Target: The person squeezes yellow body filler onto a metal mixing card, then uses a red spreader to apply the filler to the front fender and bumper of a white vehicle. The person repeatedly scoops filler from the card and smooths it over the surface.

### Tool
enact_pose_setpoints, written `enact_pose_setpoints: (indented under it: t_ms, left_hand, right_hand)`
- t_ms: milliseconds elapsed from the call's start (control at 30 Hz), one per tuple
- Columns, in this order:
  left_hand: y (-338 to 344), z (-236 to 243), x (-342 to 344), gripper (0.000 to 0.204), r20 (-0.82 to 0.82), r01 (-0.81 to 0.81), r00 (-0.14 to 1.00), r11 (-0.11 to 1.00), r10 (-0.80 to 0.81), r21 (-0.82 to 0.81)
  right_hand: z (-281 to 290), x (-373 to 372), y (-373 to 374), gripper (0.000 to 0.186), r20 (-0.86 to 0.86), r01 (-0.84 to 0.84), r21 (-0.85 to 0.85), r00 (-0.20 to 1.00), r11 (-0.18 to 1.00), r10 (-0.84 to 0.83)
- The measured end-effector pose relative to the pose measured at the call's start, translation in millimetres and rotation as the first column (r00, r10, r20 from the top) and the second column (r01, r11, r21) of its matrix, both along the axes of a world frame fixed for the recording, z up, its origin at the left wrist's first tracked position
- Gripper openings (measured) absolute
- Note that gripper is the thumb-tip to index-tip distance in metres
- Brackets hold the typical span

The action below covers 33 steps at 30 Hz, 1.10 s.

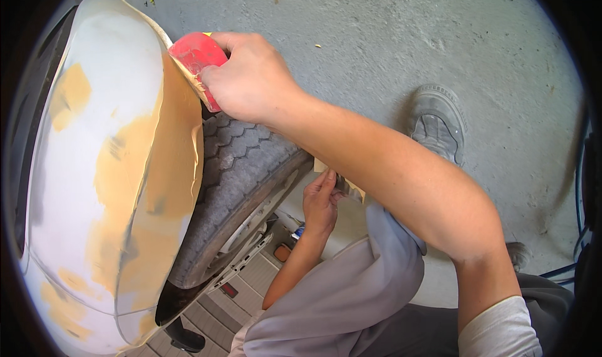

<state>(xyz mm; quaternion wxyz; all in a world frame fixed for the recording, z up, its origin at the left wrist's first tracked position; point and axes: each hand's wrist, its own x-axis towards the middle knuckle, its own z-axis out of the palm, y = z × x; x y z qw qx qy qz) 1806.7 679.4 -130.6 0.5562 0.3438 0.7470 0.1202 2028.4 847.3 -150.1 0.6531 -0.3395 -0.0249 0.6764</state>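
Note:
My right hand point(254, 78) grips a red filler spreader point(199, 55) with tan filler along its edge. The spreader's edge rests against the rim of a white fender point(103, 37), above the tire. Tan body filler point(169, 150) covers the fender's wheel-side edge, with more patches across the white surface. Lower down, my left hand point(321, 205) pinches a flat, filler-smeared plate point(348, 188). My right forearm hides part of that plate, so its full shape cannot be made out.
A worn tire point(241, 169) sits beneath the fender's edge. Grey concrete floor point(351, 56) lies to the right, where my shoe point(438, 122) stands. A ribbed light panel point(241, 300) with a small red reflector is at the bottom. Blue hoses point(580, 188) run along the right rim.

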Motion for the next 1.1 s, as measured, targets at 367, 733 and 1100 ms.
enact_pose_setpoints:
  t_ms: [367,733,1100]
  left_hand:
    - [0.2,-1.4,-0.1,0.038,-0.028,0.007,1.0,1.0,-0.007,0.014]
    - [-9.0,-3.1,10.1,0.024,-0.236,0.156,0.966,0.969,-0.109,0.191]
    - [-3.5,-6.8,4.3,0.032,0.035,-0.053,0.998,0.999,0.053,-0.008]
  right_hand:
    - [3.0,2.7,5.0,0.034,-0.14,-0.021,0.008,0.99,1.0,0.022]
    - [31.3,-5.1,-48.4,0.032,-0.18,0.135,0.037,0.976,0.99,-0.126]
    - [113.5,-23.9,-110.1,0.043,-0.106,0.405,-0.016,0.908,0.914,-0.405]
